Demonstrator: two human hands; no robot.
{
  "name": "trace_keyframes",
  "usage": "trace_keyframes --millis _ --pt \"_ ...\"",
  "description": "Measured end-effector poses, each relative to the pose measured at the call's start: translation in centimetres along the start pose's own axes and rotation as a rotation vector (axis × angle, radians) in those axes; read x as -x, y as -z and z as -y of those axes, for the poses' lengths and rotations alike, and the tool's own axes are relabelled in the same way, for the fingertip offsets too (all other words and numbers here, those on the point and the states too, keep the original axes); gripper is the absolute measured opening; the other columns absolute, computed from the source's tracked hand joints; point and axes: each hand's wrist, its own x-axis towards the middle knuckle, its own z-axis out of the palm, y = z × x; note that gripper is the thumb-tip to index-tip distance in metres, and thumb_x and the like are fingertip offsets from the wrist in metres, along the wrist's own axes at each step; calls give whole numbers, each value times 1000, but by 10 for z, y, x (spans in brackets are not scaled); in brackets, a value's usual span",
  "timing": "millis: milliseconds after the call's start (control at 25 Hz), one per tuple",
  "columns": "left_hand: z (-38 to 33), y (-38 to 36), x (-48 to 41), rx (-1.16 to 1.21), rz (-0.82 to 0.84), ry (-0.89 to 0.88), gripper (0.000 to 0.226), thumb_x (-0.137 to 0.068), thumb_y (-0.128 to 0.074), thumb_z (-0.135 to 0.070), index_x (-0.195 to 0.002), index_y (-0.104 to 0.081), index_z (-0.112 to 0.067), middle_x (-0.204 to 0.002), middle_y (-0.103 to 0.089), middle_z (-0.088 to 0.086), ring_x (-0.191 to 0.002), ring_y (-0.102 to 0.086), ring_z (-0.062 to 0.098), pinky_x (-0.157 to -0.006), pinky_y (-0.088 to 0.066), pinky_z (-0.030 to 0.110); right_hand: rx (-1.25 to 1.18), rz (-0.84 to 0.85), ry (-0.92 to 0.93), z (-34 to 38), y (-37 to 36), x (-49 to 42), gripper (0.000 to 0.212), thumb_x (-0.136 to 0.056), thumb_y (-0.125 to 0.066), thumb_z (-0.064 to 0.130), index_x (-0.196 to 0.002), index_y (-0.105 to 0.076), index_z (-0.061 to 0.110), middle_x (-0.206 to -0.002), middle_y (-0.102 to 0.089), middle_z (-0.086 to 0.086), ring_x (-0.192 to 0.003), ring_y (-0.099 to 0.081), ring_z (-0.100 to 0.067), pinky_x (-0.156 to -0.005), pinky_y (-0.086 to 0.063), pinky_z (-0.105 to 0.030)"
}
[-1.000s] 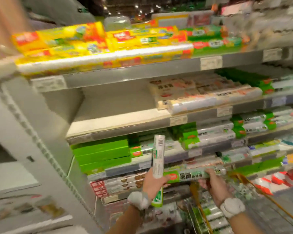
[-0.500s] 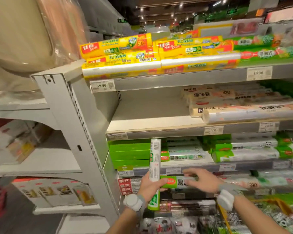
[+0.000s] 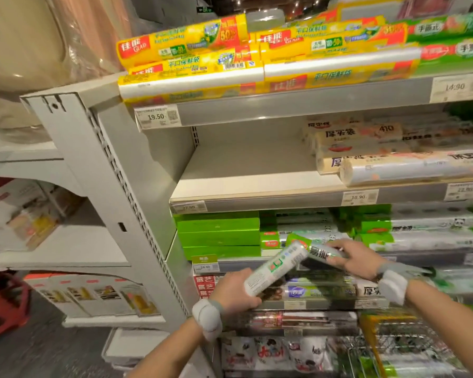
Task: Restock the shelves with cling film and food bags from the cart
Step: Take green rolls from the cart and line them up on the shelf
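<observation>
Gripping tilted white roll (image 3: 276, 268), left hand (image 3: 234, 294), green roll (image 3: 316, 251), right hand (image 3: 358, 259)

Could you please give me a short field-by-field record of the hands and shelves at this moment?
left hand: grips a white plastic-wrapped roll with green print, tilted up toward the right
right hand: holds a green-labelled clear roll near level
rolls: ends overlap in view; contact cannot be told
second shelf: grey board showing at left, beige rolls at right
below it: flat green boxes at left
wire cart: lower right, goods inside
</observation>
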Motion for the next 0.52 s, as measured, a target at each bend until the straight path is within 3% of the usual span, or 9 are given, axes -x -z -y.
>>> trace_keyframes --millis 120,240,320,520 --pt "-23 3 -22 -166 79 -106 44 -76 -76 -35 -115 -59 -23 -112 -67 1 -104 -62 22 -75 -46 28 48 -6 35 -8 5 -21 50 -90 -67 38 -134 -55 19 -133 -58 -1 -117 -56 -18 -93 -43 -24" --pt "-51 -3 -55 -313 159 -240 63 -74 -81 -37 -129 -52 -26 -119 -66 3 -105 -59 25 -79 -48 32 77 3 64 -7 9 -37 46 -92 -63 39 -134 -55 22 -124 -63 0 -106 -58 -14 -85 -45 -25" --pt "-65 -6 -80 -384 123 -301 66 -73 -81 -45 -129 -51 -29 -118 -66 2 -104 -59 25 -77 -47 32 90 -31 100 -6 12 -49 43 -93 -61 41 -132 -55 25 -120 -64 2 -103 -59 -12 -88 -48 -30" --pt "-83 -16 -133 -466 -27 -390 47 -73 -78 -52 -110 -59 -30 -109 -67 -3 -102 -63 24 -71 -45 32 247 -76 121 -2 -1 -92 44 -96 -52 48 -130 -54 20 -122 -64 -3 -104 -59 -17 -88 -49 -34"
